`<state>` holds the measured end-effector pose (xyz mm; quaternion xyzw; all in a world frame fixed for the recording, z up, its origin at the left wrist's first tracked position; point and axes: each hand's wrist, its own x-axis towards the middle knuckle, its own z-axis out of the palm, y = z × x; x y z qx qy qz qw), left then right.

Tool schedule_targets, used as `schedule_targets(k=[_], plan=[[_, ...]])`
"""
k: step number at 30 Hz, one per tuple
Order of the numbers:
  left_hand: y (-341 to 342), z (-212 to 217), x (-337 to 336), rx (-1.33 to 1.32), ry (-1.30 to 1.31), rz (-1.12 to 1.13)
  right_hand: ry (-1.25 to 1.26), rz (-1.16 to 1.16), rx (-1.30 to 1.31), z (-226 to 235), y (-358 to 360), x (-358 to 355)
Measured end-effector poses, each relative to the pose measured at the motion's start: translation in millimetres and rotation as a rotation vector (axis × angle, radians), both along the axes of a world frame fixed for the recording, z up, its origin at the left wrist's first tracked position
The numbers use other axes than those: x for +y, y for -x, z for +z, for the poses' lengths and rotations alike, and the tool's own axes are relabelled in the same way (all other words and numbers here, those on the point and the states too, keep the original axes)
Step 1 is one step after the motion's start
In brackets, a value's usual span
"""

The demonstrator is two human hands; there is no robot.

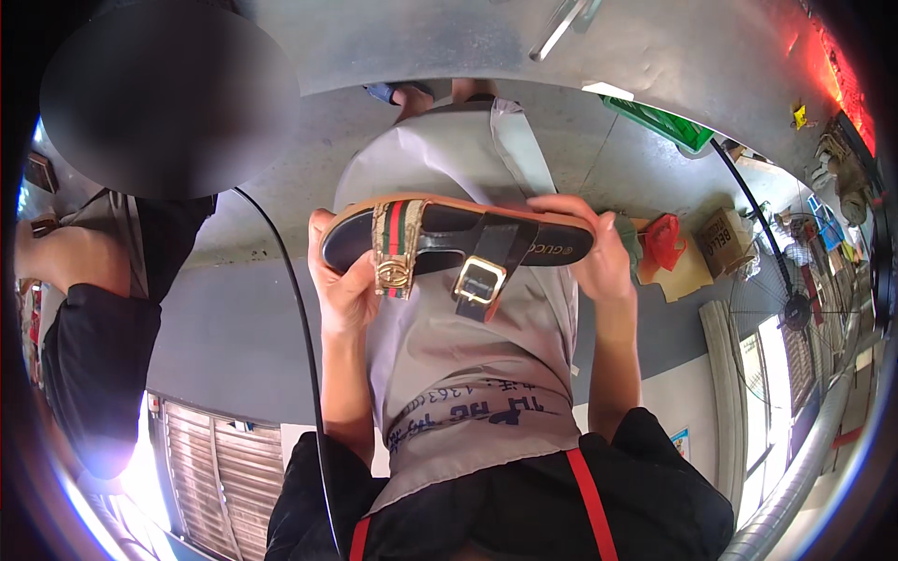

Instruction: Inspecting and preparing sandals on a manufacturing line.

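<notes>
The left hand [341,280] and right hand [594,252] each grip an end of a black sandal [449,238]. It has a tan sole, striped strap and gold buckle. It lies lengthwise across mid-frame, heel toward the right.

Bright daylight, strongest glare blown out at my lower left, red flare upper right. Heavy fisheye bend and dark rim all round. The sandal [456,245] between my hands is sharp; edges go soft and smeared.

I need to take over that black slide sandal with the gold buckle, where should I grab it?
Grip the black slide sandal from below by its bare sole middle, between the left hand and right hand at its ends; straps crowd the top.
</notes>
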<state>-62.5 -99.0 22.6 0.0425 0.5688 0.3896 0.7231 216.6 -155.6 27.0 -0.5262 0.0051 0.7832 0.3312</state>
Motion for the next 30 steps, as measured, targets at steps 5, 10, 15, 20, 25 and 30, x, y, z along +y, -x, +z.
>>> schedule_targets(k=[5,10,15,20,25,30], plan=[[24.5,4.8,-19.9,-0.010,-0.077,-0.326,0.016,-0.318,-0.191,-8.7,19.1,6.6],[34.0,1.6,-9.9,0.076,-0.312,-0.775,-0.022,-0.380,-0.170,-16.8,20.9,14.4],[20.0,-2.2,-12.1,-0.062,-0.070,-0.604,-0.017,-0.287,-0.309,-16.2,23.2,30.7],[19.8,-10.8,-38.5,-0.130,0.075,-0.677,-0.127,-0.445,-0.484,-14.2,55.3,48.7],[-18.7,6.6,-57.5,-0.168,0.271,-0.551,-0.151,-0.539,0.028,-17.8,73.4,59.4],[-21.5,-1.5,-52.6,-0.244,0.325,-0.617,-0.102,-0.340,0.052,-26.1,66.5,63.1]])
